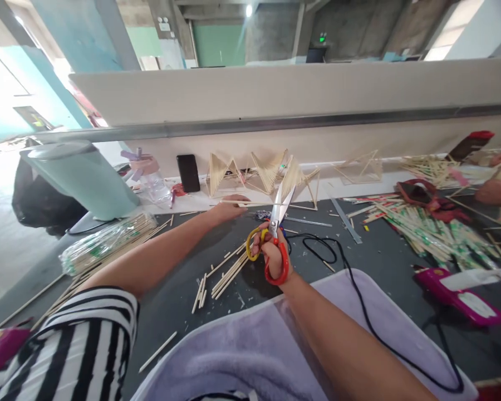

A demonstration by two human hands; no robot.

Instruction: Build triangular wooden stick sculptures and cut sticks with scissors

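My left hand (232, 208) is closed on a thin wooden stick (259, 205) that points to the right above the dark table. My right hand (273, 252) grips a pair of scissors (274, 225) with one red and one yellow handle loop. Their blades are apart and point away from me, with the stick passing across them; whether they touch it I cannot tell. Below my hands lies a small pile of cut sticks (230, 277). Behind the blades stand zigzag stick structures (267, 174), along the white partition.
At left are a pale green bin (86, 181), a plastic bottle (148, 175) and a wrapped stick bundle (108, 245). A phone (187, 173) leans at the back. At right lie a ruler (345, 218), wrapped sticks (438, 231), a magenta device (459, 298), a black cord (361, 306) and another person's hand (495, 192).
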